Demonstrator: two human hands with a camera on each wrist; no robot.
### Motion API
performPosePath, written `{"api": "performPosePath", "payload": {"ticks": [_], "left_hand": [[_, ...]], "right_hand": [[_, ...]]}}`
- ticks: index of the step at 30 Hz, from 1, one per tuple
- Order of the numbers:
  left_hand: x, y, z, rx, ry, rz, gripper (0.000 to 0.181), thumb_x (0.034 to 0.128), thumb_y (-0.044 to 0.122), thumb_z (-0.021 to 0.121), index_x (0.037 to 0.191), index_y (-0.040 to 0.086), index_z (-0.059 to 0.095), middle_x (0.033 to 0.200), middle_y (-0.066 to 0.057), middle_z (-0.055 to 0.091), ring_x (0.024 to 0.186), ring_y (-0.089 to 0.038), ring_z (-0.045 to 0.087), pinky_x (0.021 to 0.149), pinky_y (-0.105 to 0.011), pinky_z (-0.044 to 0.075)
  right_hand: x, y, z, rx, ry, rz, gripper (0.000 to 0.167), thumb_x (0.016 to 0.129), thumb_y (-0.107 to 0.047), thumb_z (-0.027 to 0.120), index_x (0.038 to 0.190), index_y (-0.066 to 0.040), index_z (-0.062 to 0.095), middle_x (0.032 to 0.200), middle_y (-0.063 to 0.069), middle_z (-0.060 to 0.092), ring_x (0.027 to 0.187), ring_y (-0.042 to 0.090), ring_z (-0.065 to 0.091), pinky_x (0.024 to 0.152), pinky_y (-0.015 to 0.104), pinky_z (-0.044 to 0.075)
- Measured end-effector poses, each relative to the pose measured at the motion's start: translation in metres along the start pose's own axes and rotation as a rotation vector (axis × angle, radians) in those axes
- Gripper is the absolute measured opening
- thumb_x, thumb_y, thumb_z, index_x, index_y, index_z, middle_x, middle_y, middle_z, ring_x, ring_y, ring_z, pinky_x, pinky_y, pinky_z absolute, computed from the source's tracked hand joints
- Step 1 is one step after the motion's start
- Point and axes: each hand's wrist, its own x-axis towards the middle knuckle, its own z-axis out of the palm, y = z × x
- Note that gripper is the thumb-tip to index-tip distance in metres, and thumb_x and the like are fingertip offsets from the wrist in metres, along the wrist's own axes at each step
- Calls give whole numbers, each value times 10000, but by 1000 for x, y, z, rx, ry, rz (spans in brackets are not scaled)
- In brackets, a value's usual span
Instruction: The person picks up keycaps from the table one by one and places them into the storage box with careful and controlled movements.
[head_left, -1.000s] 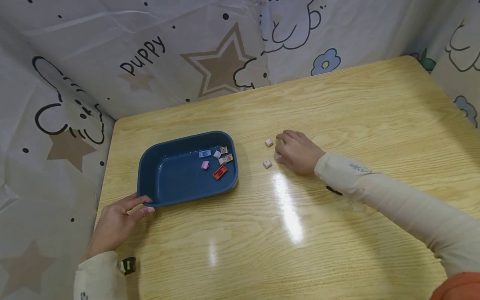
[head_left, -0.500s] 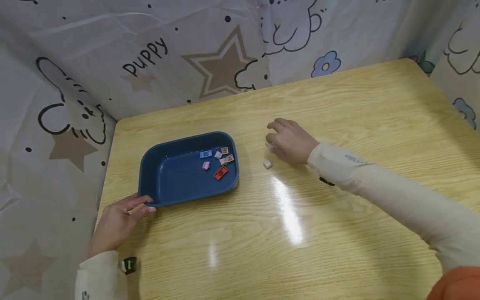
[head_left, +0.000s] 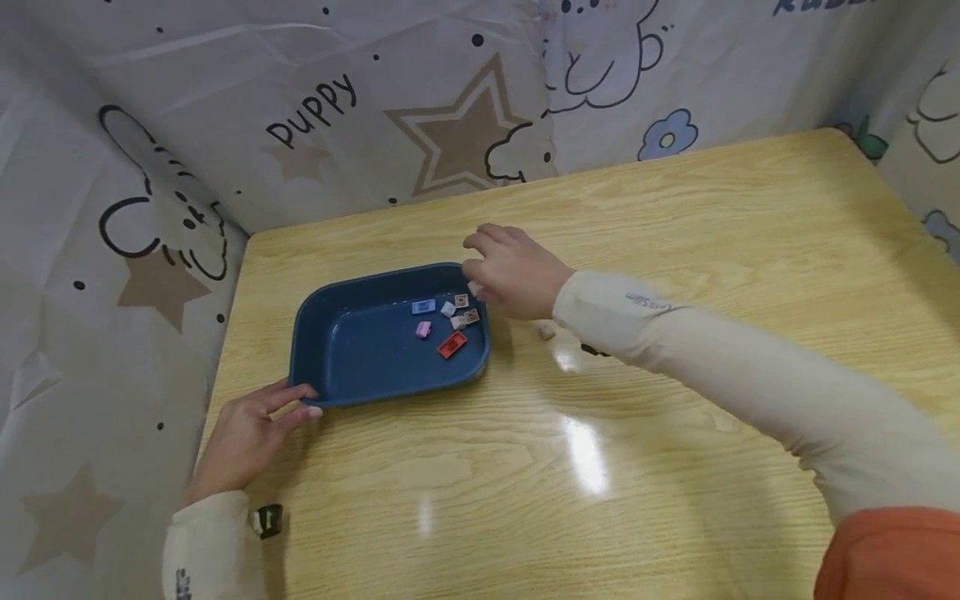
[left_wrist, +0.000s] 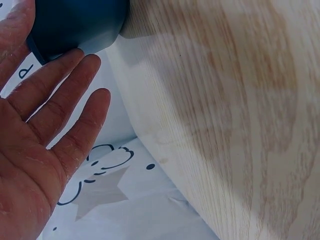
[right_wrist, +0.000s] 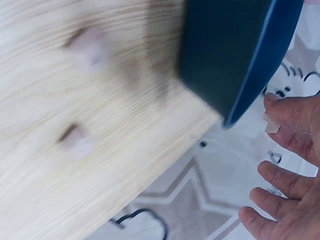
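A dark blue plastic tray [head_left: 375,358] sits on the table's left part. At its near left corner my left hand [head_left: 243,433] pinches the rim between fingers and thumb; in the left wrist view the other fingers spread out straight. My right hand [head_left: 517,271] is over the tray's right rim and pinches a small pale block [right_wrist: 271,124] between thumb and index finger. Inside the tray lie a blue piece [head_left: 423,307], a pink piece [head_left: 423,329], a red piece [head_left: 452,344] and several small pale and tan blocks [head_left: 471,316].
Two more pale blocks, one farther up [right_wrist: 89,47] and one lower [right_wrist: 77,142] in the right wrist view, rest on the wooden table [head_left: 487,483]. My right hand or arm hides one from the head view. A patterned cloth [head_left: 315,183] lines the table's back and left edges.
My right hand has moved left from the loose blocks to the tray's right rim, carrying a pale block. My left hand stays at the tray corner, and the head view has shifted slightly.
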Motion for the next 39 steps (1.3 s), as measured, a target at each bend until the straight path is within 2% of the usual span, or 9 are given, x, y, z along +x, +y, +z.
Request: {"api": "performPosePath", "payload": {"ticks": [9, 14, 17, 22, 29, 34, 39], "left_hand": [[0, -3, 1, -14, 8, 18, 246, 848, 246, 715, 1031, 82, 734, 1191, -276, 641, 1137, -476, 593, 917, -626, 465], [1, -3, 5, -17, 25, 41, 229, 842, 218, 722, 1020, 75, 733, 1207, -286, 627, 1119, -473, 605, 907, -613, 478], [2, -1, 4, -24, 18, 30, 232, 846, 220, 718, 1027, 76, 732, 1220, -289, 620, 1127, -478, 599, 913, -617, 472], [0, 0, 3, -29, 0, -5, 243, 853, 236, 710, 1044, 87, 729, 1241, -291, 607, 1147, -479, 586, 926, -622, 464], [1, 1, 0, -20, 4, 0, 244, 848, 240, 716, 1037, 88, 733, 1223, -287, 619, 1139, -477, 592, 928, -625, 461], [2, 1, 0, -15, 11, 20, 237, 836, 225, 727, 1025, 82, 734, 1214, -299, 617, 1124, -489, 594, 919, -631, 460], [2, 1, 0, -8, 5, 16, 235, 838, 224, 727, 1021, 79, 735, 1218, -305, 610, 1125, -492, 592, 922, -631, 457]], "right_hand": [[29, -35, 3, -15, -49, -91, 267, 942, -280, 604, 1165, -142, 655, 1386, 138, 525, 1314, 298, 455, 1101, 450, 413], [34, -43, 8, -3, -49, -101, 283, 948, -330, 595, 1163, -160, 661, 1389, 128, 528, 1315, 283, 454, 1099, 449, 413], [34, -44, 11, -4, -65, -105, 319, 949, -356, 585, 1192, -158, 648, 1397, 139, 521, 1327, 302, 448, 1104, 457, 406], [31, -38, 14, -9, -126, -81, 418, 931, -387, 604, 1271, -144, 591, 1445, 157, 469, 1373, 338, 404, 1136, 472, 368], [19, -17, 7, 1, -107, 16, 411, 938, -353, 599, 1279, -125, 577, 1460, 166, 450, 1390, 361, 383, 1154, 487, 337], [8, -3, 5, 15, -129, 84, 428, 934, -352, 606, 1291, -120, 566, 1476, 168, 428, 1405, 371, 356, 1159, 503, 322], [-2, 9, 6, 5, -118, 110, 409, 928, -350, 616, 1261, -115, 580, 1466, 180, 436, 1397, 380, 365, 1144, 515, 340]]}}
